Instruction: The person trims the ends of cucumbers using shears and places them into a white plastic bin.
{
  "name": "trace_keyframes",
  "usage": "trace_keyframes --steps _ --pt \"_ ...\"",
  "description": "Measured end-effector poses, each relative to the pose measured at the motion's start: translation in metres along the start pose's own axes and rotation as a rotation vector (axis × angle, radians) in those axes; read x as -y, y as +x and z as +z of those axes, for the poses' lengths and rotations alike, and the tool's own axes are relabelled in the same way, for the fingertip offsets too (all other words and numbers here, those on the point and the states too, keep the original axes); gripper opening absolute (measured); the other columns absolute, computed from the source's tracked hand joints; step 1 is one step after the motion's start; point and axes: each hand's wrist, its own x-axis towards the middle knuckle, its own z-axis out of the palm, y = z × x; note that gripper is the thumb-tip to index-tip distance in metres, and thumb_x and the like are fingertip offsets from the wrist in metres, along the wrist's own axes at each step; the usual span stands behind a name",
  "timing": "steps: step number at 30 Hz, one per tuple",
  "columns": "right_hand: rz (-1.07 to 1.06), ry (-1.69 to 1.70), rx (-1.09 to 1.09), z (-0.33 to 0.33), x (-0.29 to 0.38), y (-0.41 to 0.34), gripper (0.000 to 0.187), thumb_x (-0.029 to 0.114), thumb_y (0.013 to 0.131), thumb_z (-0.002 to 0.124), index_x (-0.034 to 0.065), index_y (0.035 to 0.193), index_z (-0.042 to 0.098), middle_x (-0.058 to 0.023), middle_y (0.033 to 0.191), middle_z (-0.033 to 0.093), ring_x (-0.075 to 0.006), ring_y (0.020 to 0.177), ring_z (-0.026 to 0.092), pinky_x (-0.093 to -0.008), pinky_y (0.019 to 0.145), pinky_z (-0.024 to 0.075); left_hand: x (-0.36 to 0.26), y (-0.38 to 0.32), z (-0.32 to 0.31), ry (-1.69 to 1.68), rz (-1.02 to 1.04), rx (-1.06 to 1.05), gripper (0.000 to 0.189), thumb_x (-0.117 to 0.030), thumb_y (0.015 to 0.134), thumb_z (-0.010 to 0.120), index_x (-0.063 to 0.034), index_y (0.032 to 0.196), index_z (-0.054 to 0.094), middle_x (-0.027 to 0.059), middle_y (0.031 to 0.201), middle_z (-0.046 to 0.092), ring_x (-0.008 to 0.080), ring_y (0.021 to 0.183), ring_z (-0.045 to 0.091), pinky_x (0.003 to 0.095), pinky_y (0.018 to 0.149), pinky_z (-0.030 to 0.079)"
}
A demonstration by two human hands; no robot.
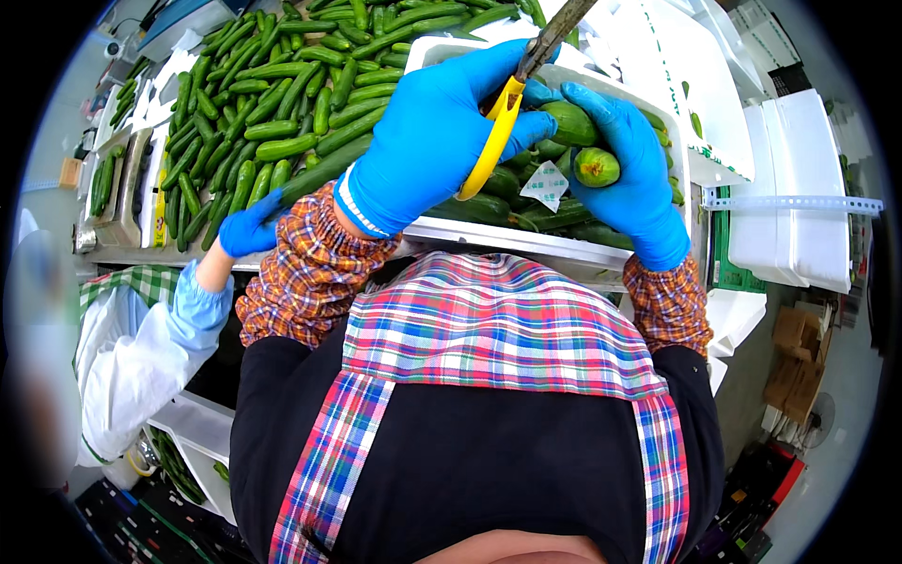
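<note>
My left hand (430,134), in a blue glove, grips scissors with yellow handles (499,134); their dark blades (557,32) point up and away. Close beside it, my right hand (634,176), also gloved in blue, holds two cucumbers. The end of one cucumber (597,168) faces me, and the other cucumber (568,124) lies just beyond it, near my left fingertips. Both hands are above a white foam box (486,235) with more cucumbers (479,210) in it. A small white piece of printed paper (545,185) rests on those cucumbers. My left hand hides part of the box.
A large heap of cucumbers (282,106) covers the table to the left. Beside my left forearm, a co-worker's blue-gloved hand (250,225) is at the end of a long cucumber (328,169). White foam boxes (789,190) stand at the right, above a green crate (733,261).
</note>
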Motion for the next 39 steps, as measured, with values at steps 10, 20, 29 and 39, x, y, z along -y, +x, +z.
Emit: trace_keyframes --steps 10,20,29,39 --pt "0.102 0.237 0.035 0.012 0.006 -0.006 0.078 0.001 0.064 0.072 0.0162 0.137 0.051 -0.0125 0.117 0.059 -0.0320 0.107 0.058 -0.0402 0.096 0.0469 -0.011 0.000 -0.008 -0.234 -0.184 0.068 0.042 -0.011 0.083 0.074 -0.0045 0.122 0.061 0.0050 0.092 0.066 0.0127 0.077 0.066 0.0261 0.069 0.055" --pt "0.202 0.452 -0.098 0.029 0.011 -0.012 0.068 -0.003 0.071 0.065 0.0086 0.137 0.050 -0.0120 0.130 0.057 -0.0261 0.119 0.056 -0.0367 0.101 0.0450 0.032 -0.006 0.002 -0.569 -0.169 0.177 0.037 -0.012 0.091 0.063 -0.0005 0.125 0.057 0.0061 0.092 0.061 0.0125 0.077 0.060 0.0252 0.067 0.050" --pt "0.206 -0.142 -0.091 0.025 0.007 0.003 0.078 0.009 0.065 0.075 0.0178 0.138 0.049 -0.0130 0.110 0.060 -0.0347 0.102 0.059 -0.0431 0.088 0.0486 0.004 -0.022 0.008 -0.294 -0.181 -0.072 0.060 -0.028 0.079 0.082 -0.0011 0.126 0.057 0.0080 0.091 0.069 0.0160 0.081 0.067 0.0281 0.072 0.054" --pt "0.136 -0.433 -0.225 0.038 0.014 0.014 0.094 0.014 0.060 0.083 0.0140 0.145 0.041 -0.0182 0.106 0.060 -0.0365 0.092 0.059 -0.0448 0.076 0.0493 0.001 -0.017 0.038 -0.349 -0.153 -0.248 0.044 -0.008 0.082 0.075 -0.0023 0.122 0.059 0.0075 0.085 0.067 0.0129 0.076 0.064 0.0280 0.066 0.053"
